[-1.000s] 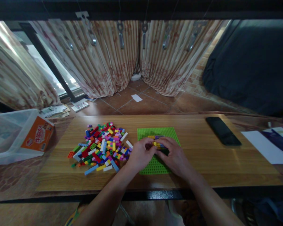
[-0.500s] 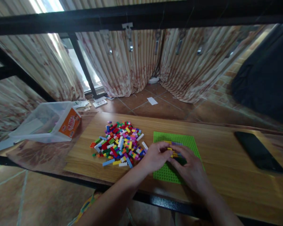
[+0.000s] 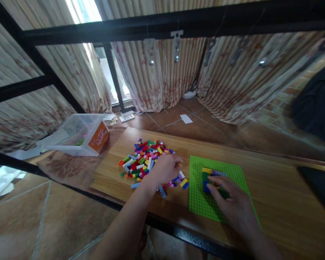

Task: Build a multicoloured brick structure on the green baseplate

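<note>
My left hand (image 3: pixel 166 168) is above the right side of a heap of colourful toy bricks (image 3: pixel 141 164). Its fingers are pinched together, and a small yellow brick (image 3: pixel 180 164) shows at the fingertips. On the green studded baseplate (image 3: pixel 199 206) stands a low structure of joined bricks (image 3: pixel 206 176), with yellow, purple, grey, green and blue parts visible. My right hand (image 3: pixel 231 196) reaches over it from the right, thumb and forefinger apart, their tips at its green and blue left side. That hand hides much of the structure's right and near parts.
A clear plastic box (image 3: pixel 81 150) with an orange label lies left of the wooden board (image 3: pixel 111 180). At the far right is a black phone (image 3: pixel 318 189). A dark metal bar (image 3: pixel 162 29) crosses above, with curtains behind it.
My left hand has left the brick structure and moved left to the heap. My right hand stays at the structure. The view has turned left, so the scene sits farther right.
</note>
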Demonstrator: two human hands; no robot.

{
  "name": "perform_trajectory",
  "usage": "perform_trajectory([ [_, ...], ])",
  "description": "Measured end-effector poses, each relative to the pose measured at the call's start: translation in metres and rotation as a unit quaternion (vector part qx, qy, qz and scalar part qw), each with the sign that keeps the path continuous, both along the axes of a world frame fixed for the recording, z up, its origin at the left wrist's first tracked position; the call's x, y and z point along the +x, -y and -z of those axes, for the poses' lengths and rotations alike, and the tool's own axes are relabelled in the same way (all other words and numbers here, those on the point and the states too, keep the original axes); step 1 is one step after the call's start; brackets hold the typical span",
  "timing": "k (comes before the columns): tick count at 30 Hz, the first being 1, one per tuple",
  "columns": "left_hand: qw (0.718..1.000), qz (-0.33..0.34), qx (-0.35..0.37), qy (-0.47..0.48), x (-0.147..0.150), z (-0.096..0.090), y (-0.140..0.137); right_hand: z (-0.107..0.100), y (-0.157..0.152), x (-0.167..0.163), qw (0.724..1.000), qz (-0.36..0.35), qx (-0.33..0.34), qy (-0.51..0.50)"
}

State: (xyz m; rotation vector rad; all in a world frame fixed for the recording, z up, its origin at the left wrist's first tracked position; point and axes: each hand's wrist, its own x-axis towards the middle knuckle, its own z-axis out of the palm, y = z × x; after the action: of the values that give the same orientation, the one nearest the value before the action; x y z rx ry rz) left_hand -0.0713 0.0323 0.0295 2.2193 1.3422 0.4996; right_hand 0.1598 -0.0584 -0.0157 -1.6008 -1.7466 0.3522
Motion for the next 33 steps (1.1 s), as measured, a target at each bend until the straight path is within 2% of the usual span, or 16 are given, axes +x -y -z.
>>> perform_trajectory([
  [4,0.999,-0.011,0.026,-0.043,0.0,0.001,0.003,0.002,0.001,0.0,1.0,0.0,-0.022,-0.018],
  [13,0.997,-0.054,0.044,-0.019,-0.019,-0.004,-0.004,0.005,0.0,0.001,0.999,0.003,-0.023,-0.025],
  [16,0.988,-0.145,0.06,-0.015,-0.035,-0.006,-0.013,0.005,0.0,0.002,0.999,-0.004,-0.022,-0.024],
  [19,0.958,-0.27,0.078,-0.05,-0.058,-0.004,-0.023,0.004,0.0,0.002,0.999,-0.01,-0.021,-0.028],
  [21,0.944,-0.312,0.065,-0.083,-0.072,0.0,-0.028,0.003,0.0,0.001,0.999,-0.009,-0.017,-0.027],
  [24,0.94,-0.316,0.041,-0.124,-0.084,0.006,-0.033,0.003,-0.001,0.0,1.0,-0.009,-0.003,-0.02],
  [29,0.936,-0.315,0.026,-0.153,-0.085,0.007,-0.036,0.0,-0.002,-0.001,1.0,-0.019,0.007,-0.011],
  [31,0.935,-0.322,0.023,-0.149,-0.085,0.003,-0.036,-0.003,-0.003,0.0,0.999,-0.02,0.024,-0.011],
  [33,0.938,-0.328,0.032,-0.106,-0.085,-0.001,-0.036,-0.007,-0.005,0.005,0.998,-0.003,0.055,-0.016],
])
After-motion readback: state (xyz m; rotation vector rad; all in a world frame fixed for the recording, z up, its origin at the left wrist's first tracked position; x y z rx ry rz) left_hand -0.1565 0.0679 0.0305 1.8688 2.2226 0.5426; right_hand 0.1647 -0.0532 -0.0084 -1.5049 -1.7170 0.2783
